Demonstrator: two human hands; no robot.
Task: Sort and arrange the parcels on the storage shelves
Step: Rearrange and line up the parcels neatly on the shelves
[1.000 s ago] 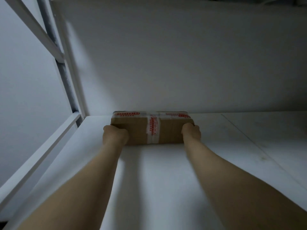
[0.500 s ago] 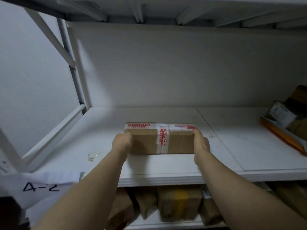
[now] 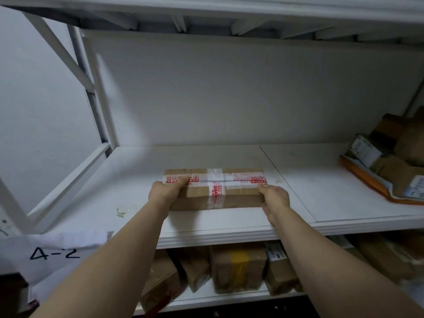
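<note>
A flat brown cardboard parcel [image 3: 238, 193], bound with white tape printed in red, lies on the white shelf [image 3: 206, 230] near its middle. My left hand [image 3: 166, 191] grips the parcel's left end, fingers over the top edge. My right hand [image 3: 274, 198] holds its right end. The parcel rests flat on the shelf board, its long side facing me.
A pile of parcels with an orange mailer [image 3: 371, 182] sits at the shelf's right end. Several brown boxes [image 3: 238, 267] stand on the shelf below. A paper label "4-2" [image 3: 55, 253] hangs at lower left. A scrap of tape [image 3: 124, 210] lies on the shelf's left part.
The parcel has come from the back wall toward the shelf's front edge with both hands on it. My view has pulled back, showing the lower shelf and the right-hand pile.
</note>
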